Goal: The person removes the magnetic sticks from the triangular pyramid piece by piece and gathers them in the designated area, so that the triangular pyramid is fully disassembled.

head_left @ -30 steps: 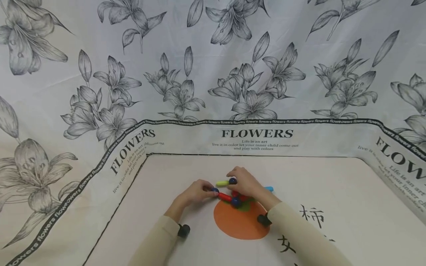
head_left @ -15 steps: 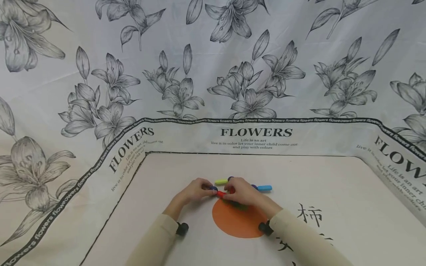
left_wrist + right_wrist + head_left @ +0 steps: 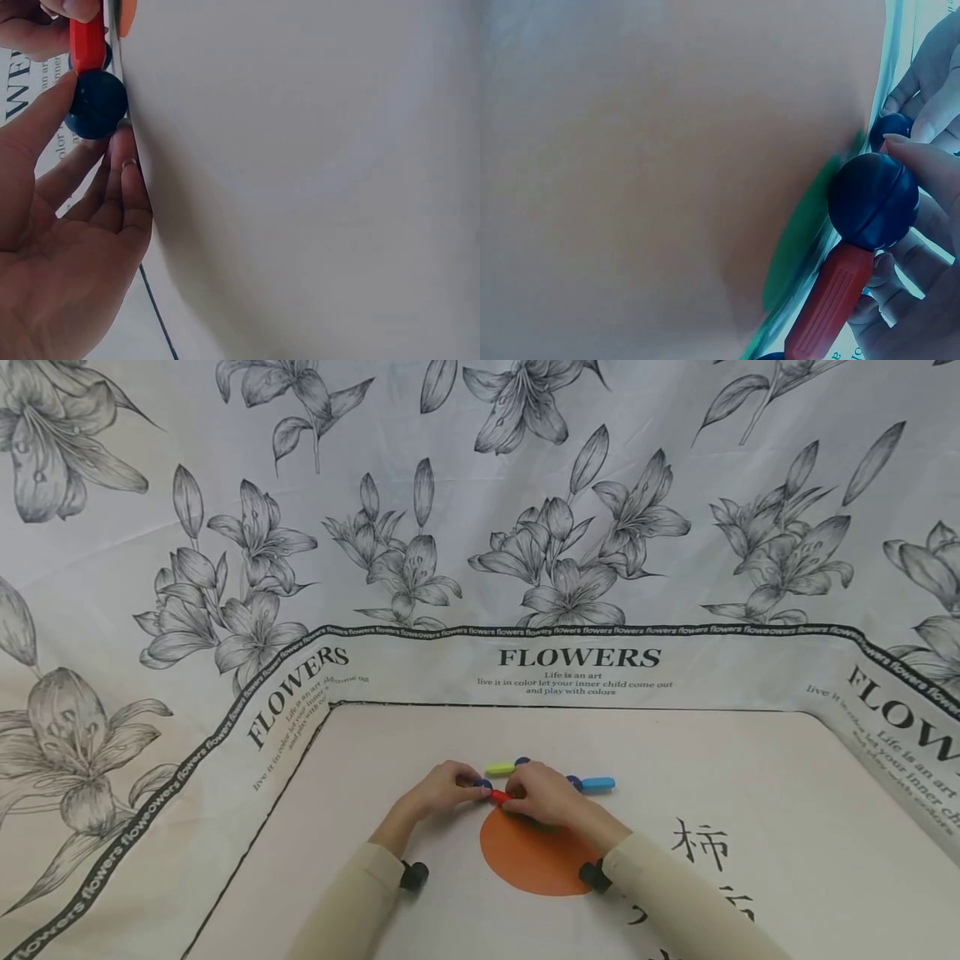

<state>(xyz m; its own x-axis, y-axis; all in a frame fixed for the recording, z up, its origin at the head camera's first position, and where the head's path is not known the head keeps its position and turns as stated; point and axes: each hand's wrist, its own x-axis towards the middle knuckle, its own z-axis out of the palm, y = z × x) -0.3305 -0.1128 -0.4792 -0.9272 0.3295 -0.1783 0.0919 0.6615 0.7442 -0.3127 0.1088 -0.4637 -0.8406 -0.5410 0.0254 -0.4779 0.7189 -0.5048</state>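
Note:
My left hand (image 3: 445, 789) pinches a dark blue ball (image 3: 97, 105) between thumb and fingers. A red magnetic rod (image 3: 88, 45) meets this ball and runs toward my right hand (image 3: 550, 793). The right thumb and fingers grip that rod beside another dark blue ball (image 3: 874, 201). From this second ball a further red rod (image 3: 831, 300) extends, with part of one more ball (image 3: 771, 356) at its far end. In the head view, my right hand hides most of these joined pieces. Behind it, a yellow-green rod (image 3: 500, 769) touches a dark blue ball (image 3: 522, 762).
Right of the hands, a light blue rod (image 3: 598, 784) lies against a dark blue ball (image 3: 574, 782). The pale tabletop (image 3: 390, 735) bears a printed orange fruit (image 3: 525, 856) and black characters (image 3: 701, 843). A flowered cloth (image 3: 570, 552) rises behind it.
My right hand has moved from the ball by the yellow-green rod down and left onto the red rod. The left hand keeps its pinch on the ball. Little differs over the last half second.

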